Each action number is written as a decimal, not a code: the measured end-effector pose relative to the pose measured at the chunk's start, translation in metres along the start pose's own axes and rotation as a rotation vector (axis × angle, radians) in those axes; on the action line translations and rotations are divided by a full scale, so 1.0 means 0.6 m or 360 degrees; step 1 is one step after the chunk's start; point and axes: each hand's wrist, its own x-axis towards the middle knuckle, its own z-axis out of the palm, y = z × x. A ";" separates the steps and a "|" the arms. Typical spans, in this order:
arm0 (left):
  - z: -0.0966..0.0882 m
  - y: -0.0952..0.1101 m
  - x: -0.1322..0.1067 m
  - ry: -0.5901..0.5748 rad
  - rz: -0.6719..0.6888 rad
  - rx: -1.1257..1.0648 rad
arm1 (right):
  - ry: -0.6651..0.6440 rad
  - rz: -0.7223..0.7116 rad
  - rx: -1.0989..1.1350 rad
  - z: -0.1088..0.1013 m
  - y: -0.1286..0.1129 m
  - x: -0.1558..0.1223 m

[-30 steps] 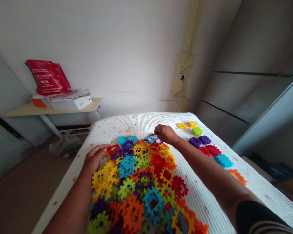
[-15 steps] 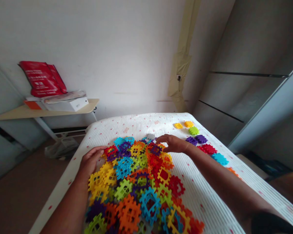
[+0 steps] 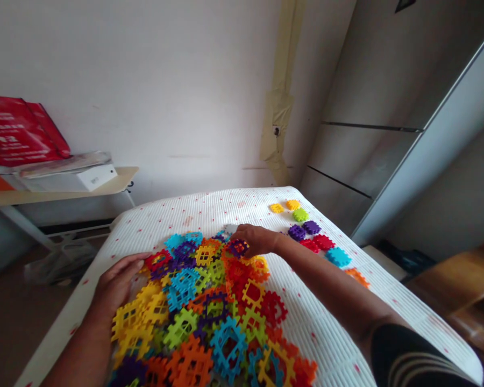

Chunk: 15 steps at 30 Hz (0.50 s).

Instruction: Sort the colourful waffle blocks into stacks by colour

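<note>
A heap of toothed plastic building blocks (image 3: 184, 287) in many colours lies in front of me, many of them with window-like openings. My right hand (image 3: 258, 239) is at the heap's far right side, fingers and thumb closed around a purple block (image 3: 239, 247); the fingertips are partly hidden. Next to these fingers is a grey block (image 3: 230, 229). At the left edge of the heap my left hand (image 3: 119, 279) lies with its fingers stretched out and holds nothing. Its fingertips are by a red block (image 3: 158, 260), above several yellow blocks (image 3: 139, 317).
The heap lies on a white ribbed bed cover (image 3: 210, 209). Along its right side runs a row of separate blocks, among them a green block (image 3: 300, 214) and a light blue block (image 3: 338, 256). A side table (image 3: 123, 180) with a red bag (image 3: 22, 131) stands left; a cabinet (image 3: 358, 156) stands right.
My right hand has come down onto the purple block and its fingers have closed. My left hand stays beside the heap. The view has turned to the right, shifting everything leftward.
</note>
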 end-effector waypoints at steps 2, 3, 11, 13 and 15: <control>0.000 0.000 0.000 0.0007 -0.0014 -0.0015 | 0.0049 0.0036 -0.0016 -0.016 0.011 -0.023; 0.001 0.000 0.000 0.0006 -0.0020 -0.0026 | 0.0073 0.0074 -0.0029 -0.025 0.021 -0.039; 0.005 0.008 -0.007 0.0045 -0.0071 -0.0029 | -0.0104 0.0692 -0.0438 -0.069 0.156 -0.184; 0.004 0.009 -0.007 0.0049 -0.0057 0.0014 | -0.0199 0.0746 -0.0496 -0.065 0.176 -0.203; 0.002 0.009 -0.006 0.0059 -0.0056 0.0066 | -0.0267 0.0792 -0.0509 -0.057 0.187 -0.211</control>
